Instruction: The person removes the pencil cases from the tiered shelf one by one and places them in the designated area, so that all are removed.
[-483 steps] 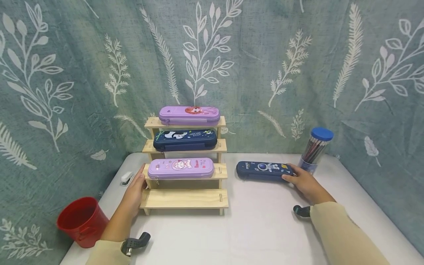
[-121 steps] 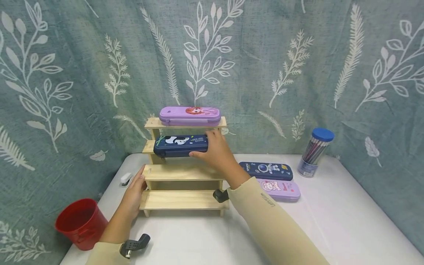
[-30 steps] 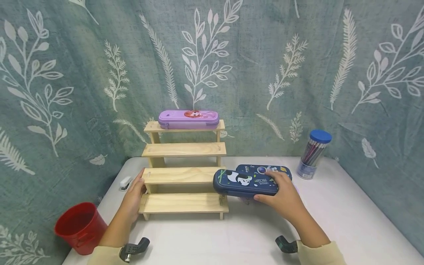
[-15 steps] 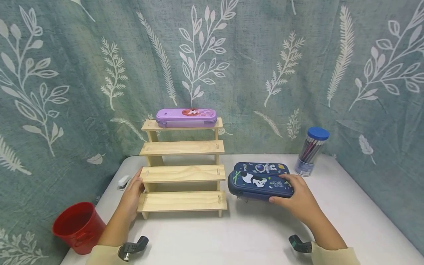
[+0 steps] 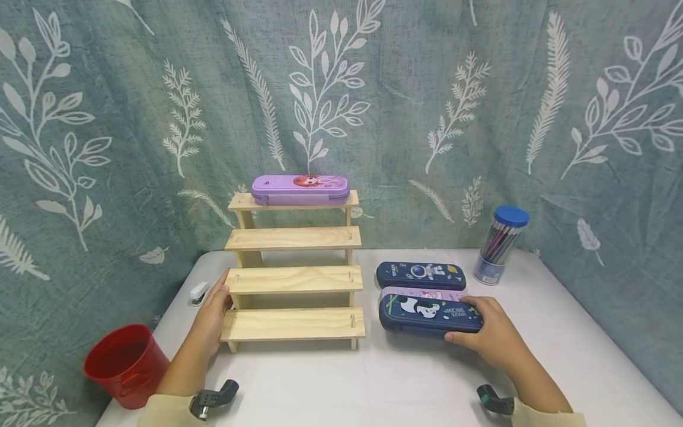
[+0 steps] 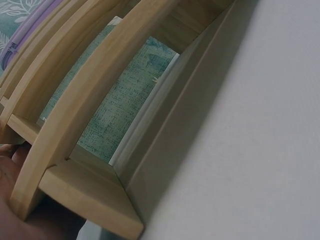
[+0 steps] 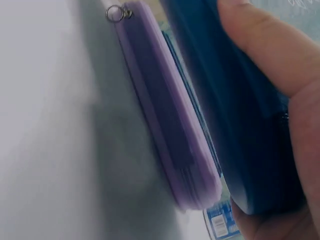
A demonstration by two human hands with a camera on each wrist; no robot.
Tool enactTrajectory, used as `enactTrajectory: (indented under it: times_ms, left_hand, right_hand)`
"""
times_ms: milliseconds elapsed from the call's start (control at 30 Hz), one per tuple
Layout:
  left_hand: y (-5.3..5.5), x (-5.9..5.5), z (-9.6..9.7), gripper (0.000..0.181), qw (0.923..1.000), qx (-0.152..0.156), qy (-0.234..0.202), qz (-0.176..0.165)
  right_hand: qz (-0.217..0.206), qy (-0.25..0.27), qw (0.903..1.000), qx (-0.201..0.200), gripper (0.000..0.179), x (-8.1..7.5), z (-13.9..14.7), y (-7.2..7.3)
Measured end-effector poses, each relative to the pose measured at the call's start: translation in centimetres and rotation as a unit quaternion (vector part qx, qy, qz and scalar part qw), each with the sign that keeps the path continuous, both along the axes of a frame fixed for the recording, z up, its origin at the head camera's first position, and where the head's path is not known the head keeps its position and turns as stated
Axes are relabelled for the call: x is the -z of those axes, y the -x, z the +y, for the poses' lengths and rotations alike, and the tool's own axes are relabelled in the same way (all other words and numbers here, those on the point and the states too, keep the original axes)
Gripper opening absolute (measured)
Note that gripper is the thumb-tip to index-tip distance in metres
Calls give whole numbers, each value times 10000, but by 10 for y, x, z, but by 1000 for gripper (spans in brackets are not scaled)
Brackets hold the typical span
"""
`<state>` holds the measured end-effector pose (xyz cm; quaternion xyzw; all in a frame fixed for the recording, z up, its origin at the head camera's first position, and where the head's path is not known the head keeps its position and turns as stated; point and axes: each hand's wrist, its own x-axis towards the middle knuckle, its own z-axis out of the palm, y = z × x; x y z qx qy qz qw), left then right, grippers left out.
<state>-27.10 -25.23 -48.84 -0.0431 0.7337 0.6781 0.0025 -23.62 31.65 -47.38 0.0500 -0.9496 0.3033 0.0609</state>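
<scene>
My right hand (image 5: 491, 332) grips the right end of a navy pencil case with a panda (image 5: 427, 313), thumb in front. In the right wrist view this case, held up, tilts beside the lilac pencil case (image 7: 165, 110) with its ring zip pull. In the head view the panda case overlaps most of the lilac one. Behind both lies a navy pencil case with an astronaut (image 5: 421, 274). My left hand (image 5: 209, 317) holds the left side of a stepped wooden stand (image 5: 293, 323). On the stand's top step sits a purple pencil case with a red-haired girl (image 5: 300, 188).
A clear tub of pencils with a blue lid (image 5: 500, 246) stands at the back right. Left of the stand are a white stapler-like object (image 5: 199, 293) and a red bucket (image 5: 127, 367). Patterned curtain (image 5: 400, 118) walls the white table (image 5: 405, 379) at the back and sides.
The right hand took the lilac case, then the panda case, off the stand to the right. Just now the panda case came forward and lower, uncovering the astronaut case. The left hand stays put.
</scene>
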Motion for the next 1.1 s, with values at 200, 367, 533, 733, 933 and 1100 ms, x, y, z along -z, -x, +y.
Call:
enactTrajectory:
  times_ms: [200,367,533,733,933,1100]
  left_hand:
    - [1,-3,-2,56,10000,7,-30,44]
    - [2,-3,-3,57,9999,15,-99,15]
    - [4,-3,-3,57,10000,5,-84,0]
    - [7,-2,-6,57,9999,74,-77,59]
    - [12,-1,-6,57,9998,121,-98,96]
    - [14,0,-7,57,9998,146,-106,84]
  right_hand:
    - [30,-176,9998,-70,112,8,4,1]
    - [-72,-270,9996,-76,109,13,6,2]
    - [-186,-292,9993,-129,110,15,5,2]
    - [-254,-348,9989,-176,111,17,6,2]
    - [-340,-421,9983,-208,110,19,7,1]
    - [-401,-431,9980,-238,111,20,7,1]
